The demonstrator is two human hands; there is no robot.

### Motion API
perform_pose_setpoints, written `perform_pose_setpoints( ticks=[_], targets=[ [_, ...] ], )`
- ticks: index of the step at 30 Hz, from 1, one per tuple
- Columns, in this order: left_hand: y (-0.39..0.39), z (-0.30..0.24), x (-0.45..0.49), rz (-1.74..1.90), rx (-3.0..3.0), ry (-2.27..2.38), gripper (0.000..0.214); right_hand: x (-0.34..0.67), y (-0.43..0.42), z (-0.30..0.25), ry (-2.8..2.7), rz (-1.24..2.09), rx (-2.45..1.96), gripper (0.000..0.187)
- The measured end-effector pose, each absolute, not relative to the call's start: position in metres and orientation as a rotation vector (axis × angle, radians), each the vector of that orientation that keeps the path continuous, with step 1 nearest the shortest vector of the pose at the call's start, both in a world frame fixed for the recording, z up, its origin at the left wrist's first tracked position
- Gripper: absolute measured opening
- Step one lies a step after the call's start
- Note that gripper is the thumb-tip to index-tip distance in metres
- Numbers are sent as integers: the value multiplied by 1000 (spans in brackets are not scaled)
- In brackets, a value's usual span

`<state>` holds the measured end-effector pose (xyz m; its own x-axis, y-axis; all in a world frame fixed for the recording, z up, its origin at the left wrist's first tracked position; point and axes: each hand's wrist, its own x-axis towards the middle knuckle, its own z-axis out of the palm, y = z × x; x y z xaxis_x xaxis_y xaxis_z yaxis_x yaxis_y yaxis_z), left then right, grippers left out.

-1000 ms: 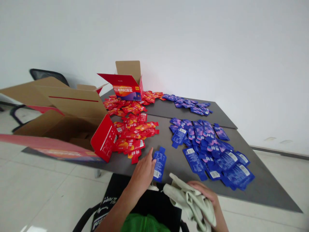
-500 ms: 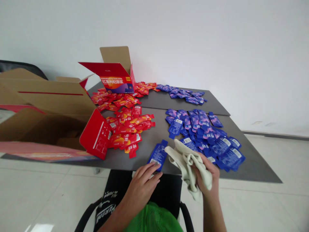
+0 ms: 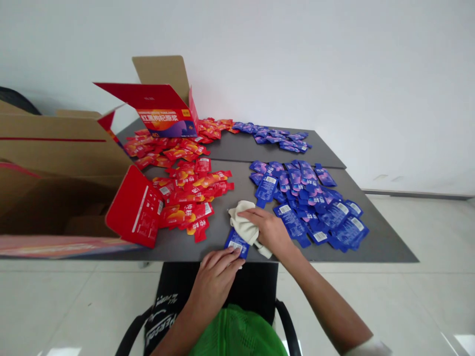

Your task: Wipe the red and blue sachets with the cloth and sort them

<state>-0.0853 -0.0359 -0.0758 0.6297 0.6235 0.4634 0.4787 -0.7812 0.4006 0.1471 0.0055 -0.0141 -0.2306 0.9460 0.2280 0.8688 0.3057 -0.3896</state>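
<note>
A blue sachet (image 3: 236, 242) lies at the table's front edge, its upper part hidden by a crumpled cream cloth (image 3: 245, 226). My right hand (image 3: 270, 228) is closed around the cloth and presses it onto the sachet. At the sachet's lower end, the fingers of my left hand (image 3: 220, 267) hold it at the table edge; the thumb's exact grip is unclear. To the right lies a heap of blue sachets (image 3: 311, 200), some showing barcodes. Left of my hands is a pile of red sachets (image 3: 189, 195).
A large open carton (image 3: 133, 210) stands at the left, one red flap toward the red pile. Behind it is a smaller open red box (image 3: 166, 121). More blue sachets (image 3: 276, 136) lie at the back of the grey table (image 3: 386, 247). Below is a black chair (image 3: 163, 306).
My right hand has brought the cloth left and down onto the blue sachet, covering its upper part. My left hand stays at the lower end. The view has shifted slightly.
</note>
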Motion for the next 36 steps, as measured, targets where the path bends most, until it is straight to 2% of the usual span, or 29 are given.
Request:
perform_pose_setpoints(
  ticks=[5, 9, 13, 18, 21, 25, 28, 32, 36],
  targets=[
    [-35, -79, -87, 899, 2572, 893, 31, 145, 1, 5, -2031, 171, -1584, 48],
    [-37, -84, -89, 918, 2548, 914, 30, 127, -36, -3, -2111, 330, -1479, 51],
    [-36, -85, -90, 933, 2538, 904, 31, 125, -33, -18, -2162, 441, -1598, 51],
    [-32, -81, -90, 920, 2528, 861, 33, 146, 13, -9, -2032, 256, -1863, 49],
    [-32, -81, -90, 929, 2517, 858, 31, 144, 5, 2, -1978, 216, -1790, 47],
    [-35, -85, -90, 961, 2503, 876, 26, 124, -41, -2, -2058, 381, -1588, 55],
    [-35, -85, -91, 975, 2497, 898, 26, 118, -52, -13, -2158, 493, -1601, 59],
    [-33, -81, -91, 917, 2498, 867, 33, 133, -13, -16, -2066, 369, -1782, 54],
    [-32, -80, -90, 922, 2499, 874, 31, 146, 8, 2, -2001, 220, -1838, 47]
  ],
)
